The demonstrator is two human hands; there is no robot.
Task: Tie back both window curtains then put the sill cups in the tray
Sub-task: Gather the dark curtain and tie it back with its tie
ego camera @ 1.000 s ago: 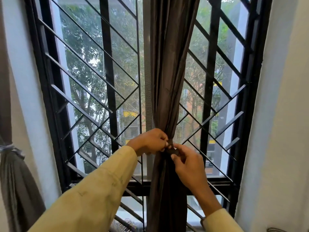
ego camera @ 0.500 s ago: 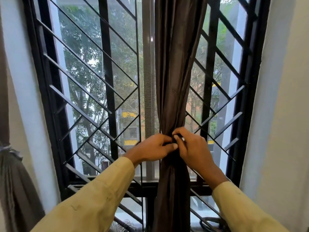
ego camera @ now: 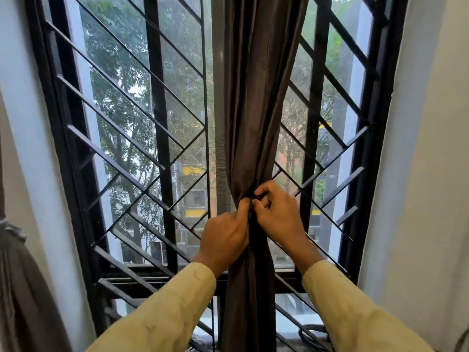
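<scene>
Head view: left hand (ego camera: 225,237) and right hand (ego camera: 279,217) both pinch the glossy brown curtain (ego camera: 256,110), bunched into narrow vertical folds, hanging mid-window against the black slanted-bar metal grille (ego camera: 158,123).

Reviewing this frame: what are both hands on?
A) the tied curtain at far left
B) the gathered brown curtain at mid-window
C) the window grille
B: the left hand and right hand meet at the brown curtain, fingers pinching its bunched waist.
</scene>
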